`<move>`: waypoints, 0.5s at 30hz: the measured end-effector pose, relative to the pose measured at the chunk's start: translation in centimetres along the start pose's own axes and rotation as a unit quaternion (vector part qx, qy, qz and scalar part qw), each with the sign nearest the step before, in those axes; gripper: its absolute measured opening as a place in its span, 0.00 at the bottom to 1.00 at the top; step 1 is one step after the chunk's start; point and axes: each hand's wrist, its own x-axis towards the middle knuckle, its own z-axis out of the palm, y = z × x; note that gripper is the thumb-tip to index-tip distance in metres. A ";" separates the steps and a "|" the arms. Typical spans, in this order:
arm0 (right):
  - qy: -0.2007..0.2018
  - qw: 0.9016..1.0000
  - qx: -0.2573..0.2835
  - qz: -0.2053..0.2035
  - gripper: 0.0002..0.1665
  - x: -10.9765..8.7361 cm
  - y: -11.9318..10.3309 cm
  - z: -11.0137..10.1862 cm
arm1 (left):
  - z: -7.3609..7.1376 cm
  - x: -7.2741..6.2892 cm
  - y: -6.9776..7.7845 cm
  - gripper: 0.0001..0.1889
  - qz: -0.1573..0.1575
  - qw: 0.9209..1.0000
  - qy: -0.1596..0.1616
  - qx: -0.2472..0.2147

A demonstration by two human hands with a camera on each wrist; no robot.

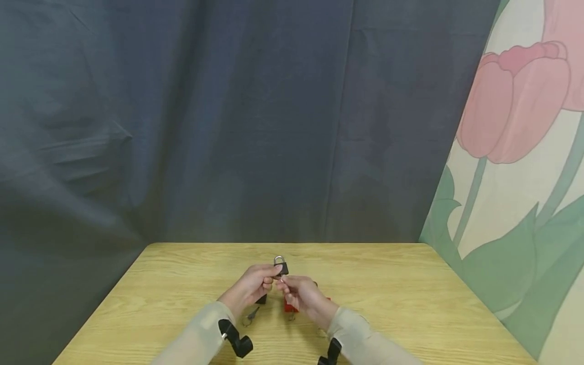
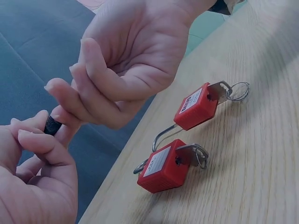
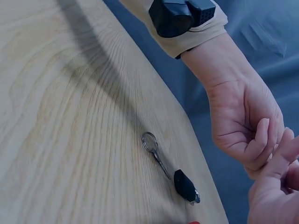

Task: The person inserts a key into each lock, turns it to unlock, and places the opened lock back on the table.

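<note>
My left hand (image 1: 252,287) pinches a black padlock (image 1: 281,267) by its body, with the silver shackle pointing up and closed. Just below it, the thumb and fingers of my right hand (image 1: 304,295) pinch a small pale thing at the padlock's lower end. That thing is mostly hidden, and its kind cannot be told. In the left wrist view, the black padlock body (image 2: 52,125) shows between the fingertips of both hands. In the right wrist view, the left hand (image 3: 247,119) and right hand (image 3: 273,196) meet at the right edge.
Two red padlocks (image 2: 164,167) with ringed keys in them lie on the wooden table (image 1: 365,289), partly behind my right hand in the head view. Another black padlock (image 3: 185,186) lies near a ringed key (image 3: 156,151). A dark curtain (image 1: 274,126) hangs behind.
</note>
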 end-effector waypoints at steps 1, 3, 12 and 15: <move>-0.002 1.000 0.008 0.002 0.20 0.0 0.0 -0.1 | 0.0 0.1 0.0 0.19 -0.001 1.000 -0.001 0.002; -0.007 1.000 0.023 0.005 0.20 0.0 0.1 -0.2 | 0.1 0.2 0.0 0.21 -0.004 1.000 0.000 0.003; 0.004 1.000 -0.013 0.004 0.15 -0.1 0.0 -0.3 | 0.6 0.1 -0.1 0.21 0.002 1.000 0.016 0.008; 0.027 0.991 -0.129 -0.024 0.16 -0.2 -0.3 0.0 | 0.9 -0.1 -0.3 0.19 0.001 0.999 0.039 0.015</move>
